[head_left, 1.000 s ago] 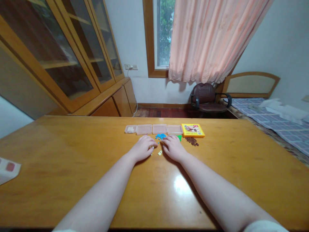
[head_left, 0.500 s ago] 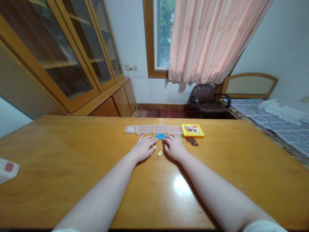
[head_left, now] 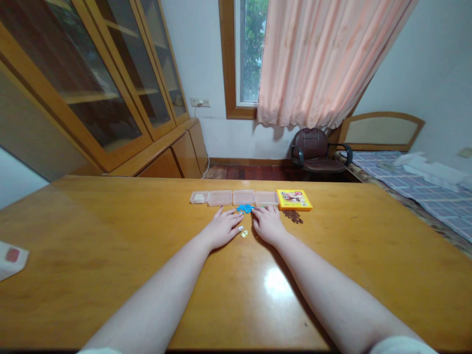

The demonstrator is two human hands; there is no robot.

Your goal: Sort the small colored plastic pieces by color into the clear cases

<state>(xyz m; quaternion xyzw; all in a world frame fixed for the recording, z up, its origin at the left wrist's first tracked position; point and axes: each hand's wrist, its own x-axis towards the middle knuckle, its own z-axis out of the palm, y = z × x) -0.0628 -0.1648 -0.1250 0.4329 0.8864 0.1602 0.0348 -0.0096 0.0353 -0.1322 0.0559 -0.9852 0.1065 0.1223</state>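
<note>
My left hand (head_left: pixel 222 228) rests palm down with fingers spread, its fingertips at the left edge of a small pile of blue pieces (head_left: pixel 245 208). On the pile's right side lies my right hand (head_left: pixel 269 224), also palm down, its fingers stretched toward the blue pieces. Between the two hands, nearer to me, sit a few pale yellow pieces (head_left: pixel 244 234), close to my left thumb. A heap of brown pieces (head_left: pixel 294 217) is to the right of my right hand. What lies beneath the palms is hidden.
Behind the hands stand clear plastic trays (head_left: pixel 220 198) in a row, with a small lidded-looking box (head_left: pixel 199 197) holding white pieces at the left end. A yellow box (head_left: pixel 294 199) is at the right end. A white object (head_left: pixel 12 259) lies at the table's (head_left: pixel 110 236) left edge.
My left hand has shifted slightly right, its thumb now nearer the pale yellow pieces. My right hand has moved slightly right, covering most of a green piece seen before.
</note>
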